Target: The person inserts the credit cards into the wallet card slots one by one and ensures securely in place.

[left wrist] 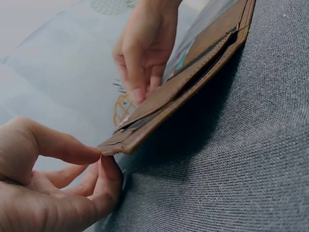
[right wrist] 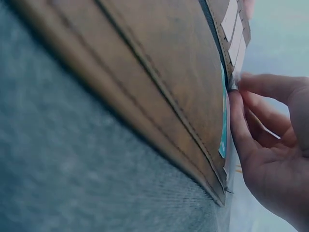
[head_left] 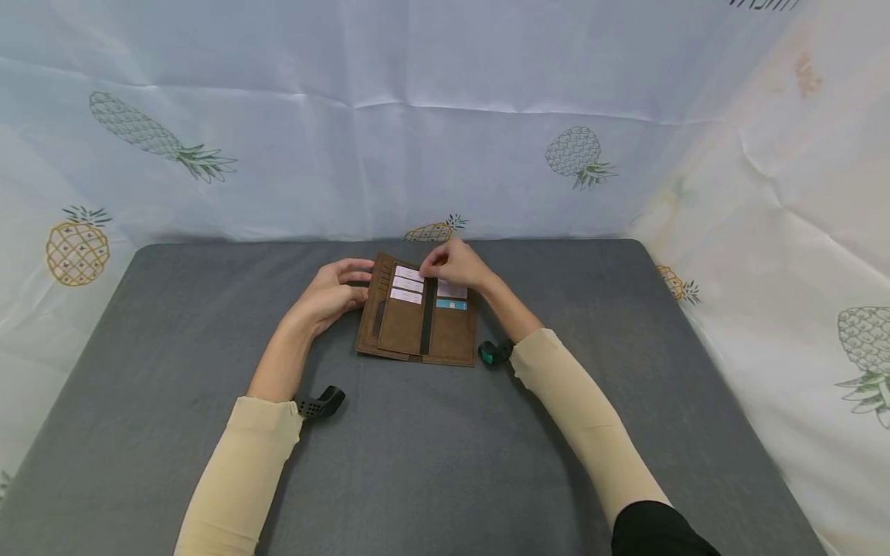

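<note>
A brown leather wallet [head_left: 402,328] lies spread open toward the back of the grey table. My left hand [head_left: 331,295] pinches its left edge between thumb and fingers; the left wrist view shows that edge of the wallet [left wrist: 159,99] lifted off the cloth. White cards [head_left: 406,296] fill slots on the wallet's left side. On the right side sit a white card [head_left: 452,290] and a blue card [head_left: 451,304]. My right hand [head_left: 460,265] pinches the right end of the top left-side white card, its fingertips partly covering it. In the right wrist view, the fingers [right wrist: 263,87] meet at that card's end.
The grey cloth-covered table [head_left: 410,448] extends around the wallet. Behind it hangs a white curtain [head_left: 389,162] printed with pineapples. Black wrist-worn devices [head_left: 323,402] sit at both sleeve cuffs.
</note>
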Motion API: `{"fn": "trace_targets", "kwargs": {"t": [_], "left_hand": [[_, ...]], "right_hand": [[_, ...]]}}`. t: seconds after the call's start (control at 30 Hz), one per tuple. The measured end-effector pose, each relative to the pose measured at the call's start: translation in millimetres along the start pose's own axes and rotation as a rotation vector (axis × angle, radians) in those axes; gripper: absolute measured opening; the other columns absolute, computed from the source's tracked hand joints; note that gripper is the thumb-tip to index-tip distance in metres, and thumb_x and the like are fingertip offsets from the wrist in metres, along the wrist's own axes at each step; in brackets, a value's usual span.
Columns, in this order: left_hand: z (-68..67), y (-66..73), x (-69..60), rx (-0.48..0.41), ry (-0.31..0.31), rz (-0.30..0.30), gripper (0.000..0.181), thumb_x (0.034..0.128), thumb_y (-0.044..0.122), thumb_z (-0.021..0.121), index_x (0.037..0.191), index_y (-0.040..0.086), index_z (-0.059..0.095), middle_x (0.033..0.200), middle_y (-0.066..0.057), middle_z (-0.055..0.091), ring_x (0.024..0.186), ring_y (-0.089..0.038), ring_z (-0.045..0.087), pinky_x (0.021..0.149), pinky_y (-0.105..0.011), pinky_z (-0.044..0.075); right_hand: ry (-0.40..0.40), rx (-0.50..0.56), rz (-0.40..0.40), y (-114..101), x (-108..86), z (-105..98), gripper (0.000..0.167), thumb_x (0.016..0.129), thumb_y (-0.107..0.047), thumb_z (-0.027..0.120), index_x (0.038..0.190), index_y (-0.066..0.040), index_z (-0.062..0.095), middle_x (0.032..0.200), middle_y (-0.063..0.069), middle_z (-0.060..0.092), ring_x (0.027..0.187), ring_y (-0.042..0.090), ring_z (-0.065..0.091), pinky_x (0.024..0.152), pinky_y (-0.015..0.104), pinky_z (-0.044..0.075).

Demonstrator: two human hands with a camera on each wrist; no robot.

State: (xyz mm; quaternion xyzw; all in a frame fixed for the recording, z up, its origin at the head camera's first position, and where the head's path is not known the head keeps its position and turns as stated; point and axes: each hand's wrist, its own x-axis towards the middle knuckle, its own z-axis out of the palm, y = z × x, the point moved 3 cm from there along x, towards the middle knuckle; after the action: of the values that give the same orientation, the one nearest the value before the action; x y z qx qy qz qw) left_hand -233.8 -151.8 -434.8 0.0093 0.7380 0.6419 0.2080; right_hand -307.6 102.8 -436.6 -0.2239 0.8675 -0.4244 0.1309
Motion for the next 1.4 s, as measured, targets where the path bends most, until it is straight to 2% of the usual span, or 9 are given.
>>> {"fn": "trace_targets", "kwargs": {"t": [0.23,0.5,0.63,0.73,0.93,1.03,1.13,1.27,1.4], "left_hand": [[-0.9,0.5,-1.2,0.058,0.016,0.002,0.067,0.1037,-0.007,0.057,0.166,0.009,0.041,0.161,-0.024,0.047,0.115,-0.024,0.059,0.084,-0.026,0.052],[-1.9,1.9,-7.4,0.281,0.008,0.029,0.065,0.1019,-0.003,0.058,0.164,0.0,0.039,0.136,-0.026,0.057,0.097,-0.024,0.068,0.078,-0.028,0.062],[-3.2,1.8,-10.3,0.268,0.029,0.028,0.062,0.1014,-0.003,0.06,0.161,-0.002,0.042,0.126,-0.021,0.06,0.093,-0.02,0.068,0.077,-0.029,0.063],[-6.3,0.2,-12.6,0.237,0.067,0.029,0.06,0.1012,-0.004,0.061,0.159,-0.003,0.045,0.124,-0.02,0.062,0.092,-0.019,0.068,0.076,-0.028,0.062],[-13.3,-2.3,-17.6,0.224,0.134,0.034,0.058,0.1016,-0.005,0.058,0.159,-0.002,0.047,0.13,-0.023,0.061,0.102,-0.024,0.068,0.08,-0.026,0.062],[-17.4,-3.7,-20.5,0.228,0.152,0.028,0.059,0.1016,-0.005,0.058,0.159,-0.002,0.045,0.132,-0.025,0.06,0.103,-0.027,0.069,0.082,-0.026,0.063],[-19.9,-5.6,-23.0,0.235,0.144,0.021,0.059,0.1021,-0.005,0.06,0.159,-0.003,0.044,0.131,-0.025,0.06,0.099,-0.023,0.069,0.081,-0.025,0.063],[-19.9,-7.0,-23.2,0.251,0.093,0.012,0.059,0.1025,-0.004,0.061,0.159,-0.003,0.043,0.133,-0.026,0.059,0.095,-0.021,0.071,0.08,-0.025,0.064],[-20.6,-6.0,-23.1,0.295,0.075,0.021,0.059,0.1028,-0.003,0.062,0.159,-0.006,0.042,0.137,-0.031,0.059,0.1,-0.032,0.075,0.083,-0.03,0.066]], "right_hand": [[0.067,0.052,0.038,-0.3,-7.4,-7.9,0.023,0.107,-0.014,0.068,0.119,0.002,0.08,0.117,0.021,0.079,0.106,0.032,0.077,0.093,0.042,0.062],[0.123,0.135,0.03,0.7,-28.5,-35.4,0.027,0.106,-0.011,0.069,0.123,0.009,0.075,0.118,0.024,0.076,0.109,0.038,0.076,0.101,0.051,0.061],[0.158,0.158,0.051,8.4,-39.0,-50.7,0.026,0.106,-0.009,0.067,0.123,0.01,0.074,0.117,0.026,0.076,0.109,0.039,0.076,0.103,0.053,0.061],[0.175,0.174,0.066,16.6,-42.7,-59.6,0.025,0.107,-0.008,0.066,0.123,0.01,0.073,0.118,0.027,0.076,0.105,0.031,0.078,0.104,0.053,0.06],[0.191,0.186,0.096,27.3,-48.3,-71.5,0.028,0.108,-0.01,0.067,0.126,0.011,0.072,0.123,0.029,0.075,0.096,0.011,0.077,0.106,0.053,0.06],[0.193,0.189,0.113,29.1,-50.5,-73.4,0.027,0.108,-0.01,0.067,0.126,0.009,0.073,0.122,0.026,0.076,0.095,0.007,0.076,0.106,0.051,0.06],[0.194,0.193,0.117,30.3,-53.1,-74.7,0.025,0.108,-0.01,0.068,0.124,0.008,0.073,0.121,0.026,0.076,0.093,0.006,0.076,0.105,0.05,0.061],[0.214,0.195,0.111,29.1,-60.6,-79.5,0.024,0.107,-0.01,0.07,0.122,0.007,0.074,0.117,0.023,0.078,0.098,0.016,0.079,0.104,0.052,0.061],[0.245,0.184,0.105,27.9,-70.5,-85.9,0.024,0.106,-0.012,0.071,0.122,0.006,0.075,0.113,0.018,0.08,0.104,0.027,0.08,0.104,0.052,0.061]]}}
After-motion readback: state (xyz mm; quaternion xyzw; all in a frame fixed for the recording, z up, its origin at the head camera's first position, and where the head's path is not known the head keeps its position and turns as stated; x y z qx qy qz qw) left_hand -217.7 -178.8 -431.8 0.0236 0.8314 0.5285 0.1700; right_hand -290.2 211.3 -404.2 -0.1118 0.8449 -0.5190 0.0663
